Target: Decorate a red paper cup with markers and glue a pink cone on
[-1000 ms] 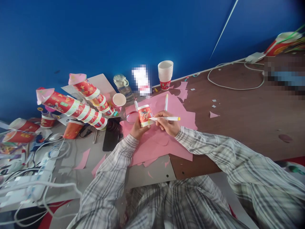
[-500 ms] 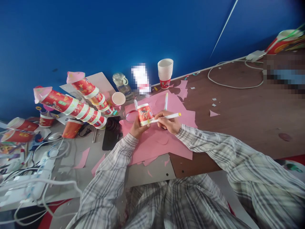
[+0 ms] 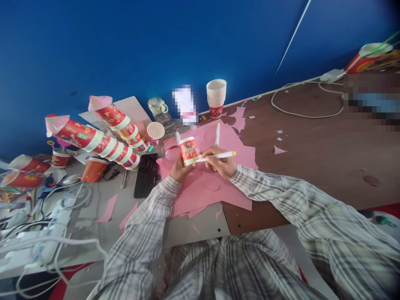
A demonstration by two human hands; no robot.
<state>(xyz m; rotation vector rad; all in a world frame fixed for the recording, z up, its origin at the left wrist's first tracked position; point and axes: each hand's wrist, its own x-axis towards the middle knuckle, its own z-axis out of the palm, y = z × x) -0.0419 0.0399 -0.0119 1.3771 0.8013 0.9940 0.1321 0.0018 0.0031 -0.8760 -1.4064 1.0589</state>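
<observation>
My left hand (image 3: pixel 180 168) is closed around a red and white paper cup (image 3: pixel 190 150), its white band toward my right hand. In my right hand (image 3: pixel 222 161) is a white marker pen (image 3: pixel 220 155) with a yellow end; its tip meets the cup's lower white band, which has a yellowish mark. Both hands are above sheets of pink paper (image 3: pixel 215 196). Another white marker (image 3: pixel 217 134) with a green end lies on the paper just beyond my right hand. Close to the cup's left side is a roll of clear tape or ring-like item (image 3: pixel 171 153).
Two rocket shapes of joined red cups (image 3: pixel 84 137) lean at the left, beside a black phone (image 3: pixel 146 175). Behind stand a clear bottle (image 3: pixel 161 112) and a cup stack (image 3: pixel 216 98). A power strip (image 3: pixel 53 225) and cables fill the left; a white cable (image 3: pixel 308 115) loops right.
The marker has tilted very slightly in my right hand, its tip staying at the cup's lower band. The view has shifted a little; my left hand keeps its hold.
</observation>
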